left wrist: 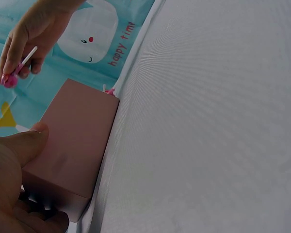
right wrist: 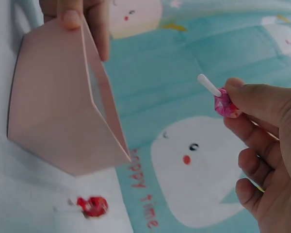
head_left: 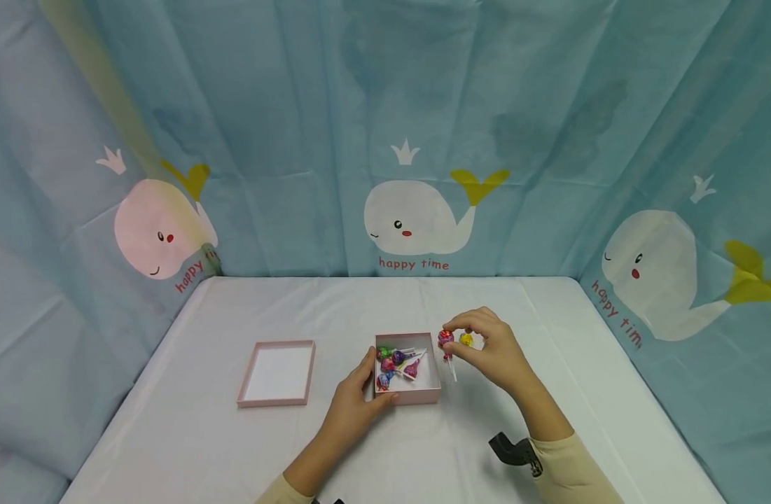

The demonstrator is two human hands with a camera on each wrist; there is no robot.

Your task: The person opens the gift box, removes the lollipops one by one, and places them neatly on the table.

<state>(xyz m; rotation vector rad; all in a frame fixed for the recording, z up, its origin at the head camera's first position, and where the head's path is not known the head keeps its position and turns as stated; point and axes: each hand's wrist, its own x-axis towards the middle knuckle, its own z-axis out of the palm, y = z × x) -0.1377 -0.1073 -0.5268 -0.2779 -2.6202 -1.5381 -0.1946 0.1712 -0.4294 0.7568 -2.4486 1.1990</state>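
Note:
My left hand [head_left: 352, 402] grips the left side of an open pink box [head_left: 418, 397], its thumb at the near wall. Several wrapped lollipops [head_left: 388, 365] in green, purple, pink and blue lie inside the box. Just right of the box, above the table, my right hand [head_left: 497, 352] pinches a pink-wrapped lollipop [right wrist: 225, 105] between thumb and forefinger; its white stick sticks out free. A red lollipop [right wrist: 94, 206] rests on the table beside the box. A yellow lollipop [head_left: 466, 339] shows behind the right hand's fingers, partly hidden.
Left of the box lies a shallow pink box lid [head_left: 273, 402], white inside face up. A white cloth [head_left: 190, 434] covers the table. Blue curtains with printed whales [head_left: 417, 217] surround its back and sides.

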